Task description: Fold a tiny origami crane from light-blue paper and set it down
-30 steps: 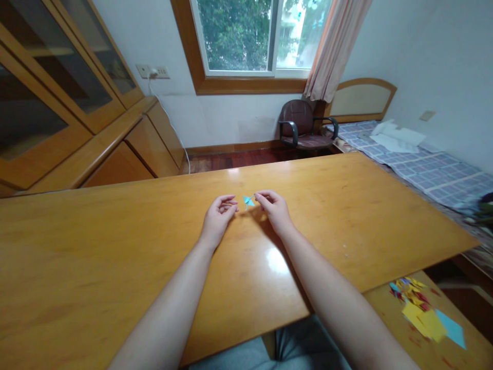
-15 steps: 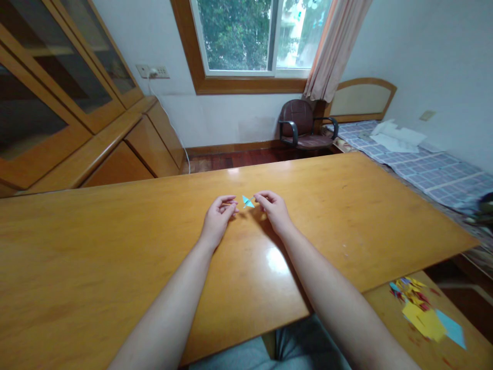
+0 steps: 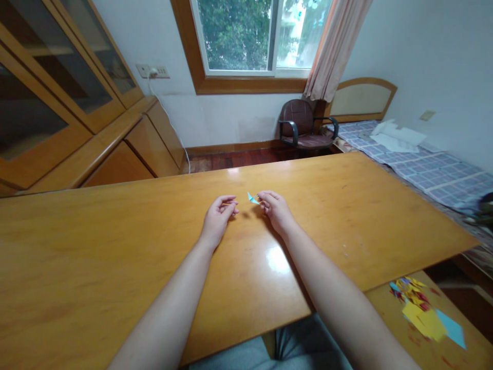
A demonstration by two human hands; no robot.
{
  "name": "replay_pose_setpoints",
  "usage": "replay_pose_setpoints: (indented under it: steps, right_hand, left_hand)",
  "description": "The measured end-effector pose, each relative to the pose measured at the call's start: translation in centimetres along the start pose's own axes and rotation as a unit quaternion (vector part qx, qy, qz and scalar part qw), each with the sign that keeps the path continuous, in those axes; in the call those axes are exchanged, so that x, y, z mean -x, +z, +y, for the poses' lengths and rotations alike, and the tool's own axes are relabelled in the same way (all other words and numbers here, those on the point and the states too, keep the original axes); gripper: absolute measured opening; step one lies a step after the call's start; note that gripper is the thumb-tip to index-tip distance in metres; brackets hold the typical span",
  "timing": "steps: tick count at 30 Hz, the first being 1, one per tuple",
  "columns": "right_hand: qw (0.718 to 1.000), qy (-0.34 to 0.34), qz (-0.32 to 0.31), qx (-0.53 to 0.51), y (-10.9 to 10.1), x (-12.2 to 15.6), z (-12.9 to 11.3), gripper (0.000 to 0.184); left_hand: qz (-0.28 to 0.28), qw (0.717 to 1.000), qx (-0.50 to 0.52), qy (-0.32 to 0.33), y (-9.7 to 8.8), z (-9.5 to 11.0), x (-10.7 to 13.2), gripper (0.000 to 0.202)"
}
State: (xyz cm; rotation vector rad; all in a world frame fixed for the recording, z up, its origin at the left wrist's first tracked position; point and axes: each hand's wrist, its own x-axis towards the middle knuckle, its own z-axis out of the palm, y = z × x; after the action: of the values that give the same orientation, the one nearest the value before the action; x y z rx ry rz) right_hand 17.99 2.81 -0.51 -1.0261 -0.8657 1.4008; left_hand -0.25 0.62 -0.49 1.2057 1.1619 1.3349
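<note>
A small light-blue paper crane (image 3: 252, 199) with spread wings is held above the wooden table. My right hand (image 3: 272, 206) pinches it at one end between thumb and fingertips, with the wings pointing left. To its left, my left hand (image 3: 221, 215) rests near the tabletop, its fingers loosely curled and a gap showing between thumb and forefinger. Nothing can be seen in the left hand, and it is apart from the crane.
The glossy wooden table (image 3: 115, 246) spans the view. At lower right, a lower surface (image 3: 389, 318) bears folded paper pieces (image 3: 412, 293), yellow sheets (image 3: 425, 321) and a blue sheet (image 3: 451, 329). Beyond stand an armchair (image 3: 302, 126), a bed (image 3: 431, 164) and a cabinet (image 3: 111, 154).
My right hand has shifted slightly right and tilted the paper crane, drawing it away from the left hand. My left hand has stayed in place.
</note>
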Motion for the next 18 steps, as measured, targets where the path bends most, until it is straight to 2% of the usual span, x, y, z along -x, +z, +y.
replay_pose_setpoints:
  steps: [9,18]
  right_hand:
    - [0.997,0.022,-0.004,-0.067,0.16,0.29,-0.42,0.023]
    - [0.997,0.026,-0.004,-0.066,0.04,0.14,-0.16,0.022]
  left_hand:
    - [0.000,1.000,-0.004,-0.013,0.16,0.18,0.05,0.034]
    - [0.001,1.000,-0.005,-0.014,0.30,0.53,0.21,0.034]
